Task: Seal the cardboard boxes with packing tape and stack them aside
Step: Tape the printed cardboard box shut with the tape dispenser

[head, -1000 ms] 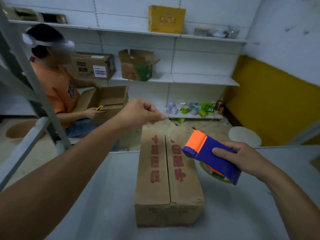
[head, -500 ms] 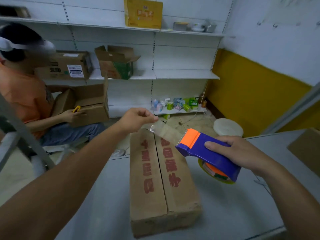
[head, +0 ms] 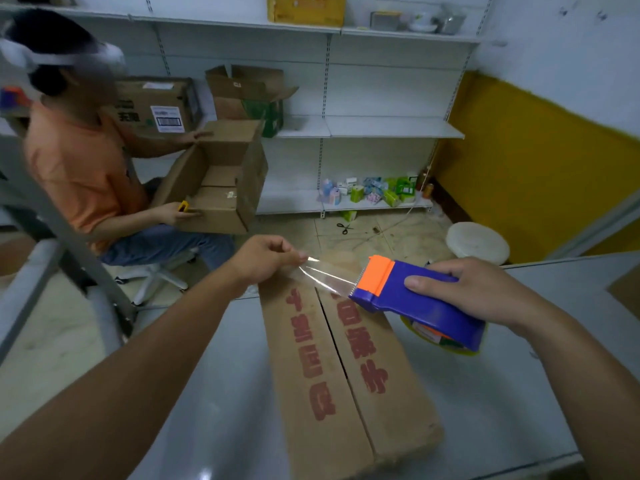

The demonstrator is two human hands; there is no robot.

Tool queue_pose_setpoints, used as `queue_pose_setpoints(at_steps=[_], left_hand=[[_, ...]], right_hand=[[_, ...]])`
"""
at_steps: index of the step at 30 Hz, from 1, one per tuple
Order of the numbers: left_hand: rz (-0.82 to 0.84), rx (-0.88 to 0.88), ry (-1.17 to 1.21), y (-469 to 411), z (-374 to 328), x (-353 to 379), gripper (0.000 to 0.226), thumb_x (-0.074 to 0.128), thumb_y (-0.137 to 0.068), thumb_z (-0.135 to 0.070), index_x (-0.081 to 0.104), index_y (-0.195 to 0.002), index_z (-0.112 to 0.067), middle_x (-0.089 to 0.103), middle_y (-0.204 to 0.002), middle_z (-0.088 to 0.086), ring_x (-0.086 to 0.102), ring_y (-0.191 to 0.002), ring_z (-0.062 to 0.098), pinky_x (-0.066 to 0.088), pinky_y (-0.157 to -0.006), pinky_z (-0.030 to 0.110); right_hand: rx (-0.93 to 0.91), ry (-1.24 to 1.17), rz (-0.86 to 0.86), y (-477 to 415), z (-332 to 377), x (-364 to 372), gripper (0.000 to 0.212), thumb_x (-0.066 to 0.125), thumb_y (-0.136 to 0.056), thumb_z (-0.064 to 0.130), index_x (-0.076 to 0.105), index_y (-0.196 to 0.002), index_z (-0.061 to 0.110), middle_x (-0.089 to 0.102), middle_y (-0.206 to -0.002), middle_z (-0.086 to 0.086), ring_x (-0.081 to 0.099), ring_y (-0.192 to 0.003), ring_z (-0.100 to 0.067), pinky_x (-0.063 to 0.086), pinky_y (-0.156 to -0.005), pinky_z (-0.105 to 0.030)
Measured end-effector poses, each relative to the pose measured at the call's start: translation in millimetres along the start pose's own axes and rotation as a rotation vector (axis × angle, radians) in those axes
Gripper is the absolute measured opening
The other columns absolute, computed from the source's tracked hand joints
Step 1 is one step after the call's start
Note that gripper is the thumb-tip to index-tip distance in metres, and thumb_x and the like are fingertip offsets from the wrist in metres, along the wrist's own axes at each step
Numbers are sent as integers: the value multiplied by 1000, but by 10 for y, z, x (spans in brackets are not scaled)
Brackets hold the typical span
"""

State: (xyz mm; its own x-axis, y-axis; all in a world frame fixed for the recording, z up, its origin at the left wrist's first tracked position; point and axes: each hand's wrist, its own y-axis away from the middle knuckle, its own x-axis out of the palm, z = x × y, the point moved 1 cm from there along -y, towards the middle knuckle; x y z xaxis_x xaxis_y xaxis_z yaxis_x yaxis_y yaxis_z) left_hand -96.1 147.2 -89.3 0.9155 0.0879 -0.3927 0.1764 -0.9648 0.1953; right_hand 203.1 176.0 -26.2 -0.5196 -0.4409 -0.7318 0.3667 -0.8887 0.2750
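Pinching the free end of the clear tape [head: 329, 278] between thumb and fingertips of the left hand [head: 266, 258], taut above the far end of the cardboard box [head: 346, 375]. Gripping the blue-and-orange tape dispenser [head: 415, 306] in the right hand [head: 478, 292], fingers curled over its body. Located flat on the grey table [head: 214, 393], flaps folded shut.

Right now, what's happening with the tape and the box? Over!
Left hand pinches the clear tape end; right hand grips the blue tape dispenser. Cardboard box seam untaped. Nothing blocks it.
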Motion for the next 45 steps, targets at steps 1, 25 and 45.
queue_pose_setpoints(at_steps=[1, 25, 45], left_hand=[[-19, -20, 14, 127, 39, 4, 24, 71, -85, -34, 64, -83, -11, 64, -77, 3, 60, -74, 15, 44, -66, 25], [-171, -24, 170, 905, 453, -101, 25, 72, -86, -34, 65, -81, -10, 68, -74, -6, 60, -75, 9, 39, -66, 22], [45, -280, 321, 170, 582, -604, 23, 73, -87, -21, 62, -67, -16, 57, -57, -2, 50, -47, 4, 43, -47, 14]], right_hand=[[1, 24, 19, 9, 19, -3, 33, 64, -78, 62, 74, -84, 31, 73, -74, 11, 69, -72, -10, 48, -64, -26], [-77, -52, 105, 575, 303, 183, 29, 62, -80, 58, 72, -97, 37, 75, -84, 13, 71, -74, -6, 54, -71, -26], [-69, -153, 203, 304, 711, 592, 34, 57, -85, 54, 75, -95, 27, 76, -82, 4, 72, -75, -16, 54, -72, -33]])
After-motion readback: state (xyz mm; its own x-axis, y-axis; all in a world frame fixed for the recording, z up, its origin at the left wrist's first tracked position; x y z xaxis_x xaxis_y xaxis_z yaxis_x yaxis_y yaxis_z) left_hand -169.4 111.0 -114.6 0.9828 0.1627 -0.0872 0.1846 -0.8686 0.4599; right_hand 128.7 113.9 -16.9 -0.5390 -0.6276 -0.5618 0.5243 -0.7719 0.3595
